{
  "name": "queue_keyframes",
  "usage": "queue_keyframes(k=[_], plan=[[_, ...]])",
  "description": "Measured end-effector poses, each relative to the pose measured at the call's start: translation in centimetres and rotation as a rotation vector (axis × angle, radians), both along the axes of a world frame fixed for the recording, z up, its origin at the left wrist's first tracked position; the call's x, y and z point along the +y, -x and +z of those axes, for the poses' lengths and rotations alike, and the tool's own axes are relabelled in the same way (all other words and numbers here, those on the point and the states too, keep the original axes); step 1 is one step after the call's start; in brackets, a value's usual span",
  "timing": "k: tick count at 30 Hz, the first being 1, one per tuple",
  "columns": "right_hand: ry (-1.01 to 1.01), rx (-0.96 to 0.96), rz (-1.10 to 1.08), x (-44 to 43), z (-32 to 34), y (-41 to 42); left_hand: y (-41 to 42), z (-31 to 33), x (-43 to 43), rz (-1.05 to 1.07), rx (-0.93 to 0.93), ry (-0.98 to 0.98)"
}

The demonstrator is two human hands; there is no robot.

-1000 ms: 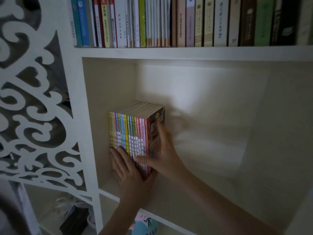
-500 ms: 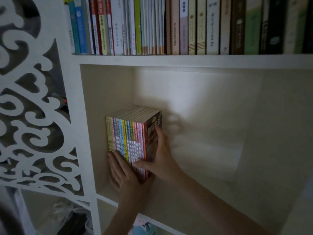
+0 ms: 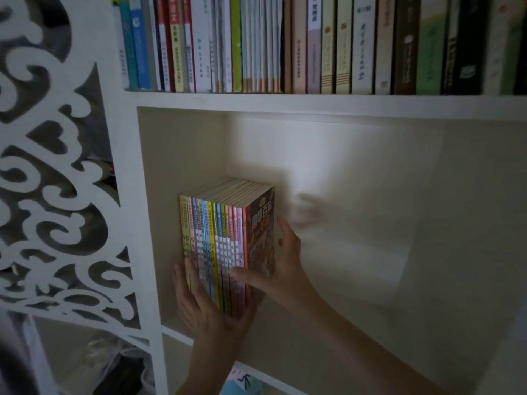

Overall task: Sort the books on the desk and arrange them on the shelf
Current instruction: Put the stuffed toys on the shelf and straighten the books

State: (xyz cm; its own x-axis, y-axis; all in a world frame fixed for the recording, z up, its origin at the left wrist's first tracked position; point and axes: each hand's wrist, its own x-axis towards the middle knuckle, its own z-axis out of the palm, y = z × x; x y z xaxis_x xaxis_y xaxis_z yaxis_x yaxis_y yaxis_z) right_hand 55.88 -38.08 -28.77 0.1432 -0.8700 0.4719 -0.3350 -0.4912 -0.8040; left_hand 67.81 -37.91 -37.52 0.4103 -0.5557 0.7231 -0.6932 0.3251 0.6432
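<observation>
Down at about seven o'clock in the open shelf compartment (image 3: 356, 323) stands one set of thin books (image 3: 225, 243), pushed close to the compartment's left wall. I count roughly thirteen of them, though the spines are thin and the light is dim. They stand upright with their long axis vertical. Their coloured spines face out toward the person, and the top edges run back toward the rear wall. The last book on the right shows its dark illustrated cover.

Two hands are on the set. The left hand (image 3: 205, 306) comes up from six o'clock with fingers straight and close together, lying flat against the lower part of the spines. The right hand (image 3: 288, 269) reaches in from four o'clock. Its fingers lie straight against the cover of the outermost book, and its thumb is laid across the lower spines.

At twelve o'clock, on the board above, one full upper row of books (image 3: 313, 44) stands upright with spines outward. At nine o'clock one white fretwork panel (image 3: 57, 195) flanks the shelf.
</observation>
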Motion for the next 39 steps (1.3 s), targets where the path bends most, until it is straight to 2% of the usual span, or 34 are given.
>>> queue_keyframes(k=[3, 9, 15, 19, 23, 25, 27, 29, 30, 34, 39], plan=[[0.068, 0.043, -0.011, 1.1, 0.7, 0.8, 0.6, 2.5, 1.1, -0.062, -0.007, 0.104], [0.183, 0.036, -0.019, 3.8, 4.8, 2.9, 2.2, 10.0, 2.9, -0.365, -0.058, 0.302], [0.296, 0.109, 0.025, 9.9, 9.8, 4.7, 3.3, 15.2, 7.1, -0.473, -0.071, 0.411], [0.573, 0.224, -0.023, 15.3, 14.7, 6.6, 3.0, 19.8, 10.4, -0.432, -0.179, 0.467], [0.87, 0.282, -0.3, 19.1, 20.8, 10.3, 3.0, 24.5, 10.6, -0.461, -0.326, 0.507], [0.787, 0.235, -0.457, 19.4, 23.7, 12.6, 3.3, 26.7, 9.6, -0.409, -0.408, 0.496], [0.432, 0.212, -0.516, 19.1, 26.4, 14.6, 3.7, 28.6, 8.1, -0.297, -0.467, 0.447], [0.06, 0.326, -0.496, 18.5, 28.1, 16.1, 3.6, 30.5, 6.6, -0.215, -0.451, 0.319], [-0.036, 0.411, -0.474, 18.0, 28.2, 16.8, 3.4, 31.3, 6.0, -0.18, -0.436, 0.233], [-0.076, 0.522, -0.371, 15.7, 27.6, 17.5, 1.1, 31.9, 3.0, -0.092, -0.469, -0.012], [0.028, 0.647, -0.44, 13.8, 27.5, 16.7, 0.9, 32.1, 2.0, -0.074, -0.448, -0.052]])
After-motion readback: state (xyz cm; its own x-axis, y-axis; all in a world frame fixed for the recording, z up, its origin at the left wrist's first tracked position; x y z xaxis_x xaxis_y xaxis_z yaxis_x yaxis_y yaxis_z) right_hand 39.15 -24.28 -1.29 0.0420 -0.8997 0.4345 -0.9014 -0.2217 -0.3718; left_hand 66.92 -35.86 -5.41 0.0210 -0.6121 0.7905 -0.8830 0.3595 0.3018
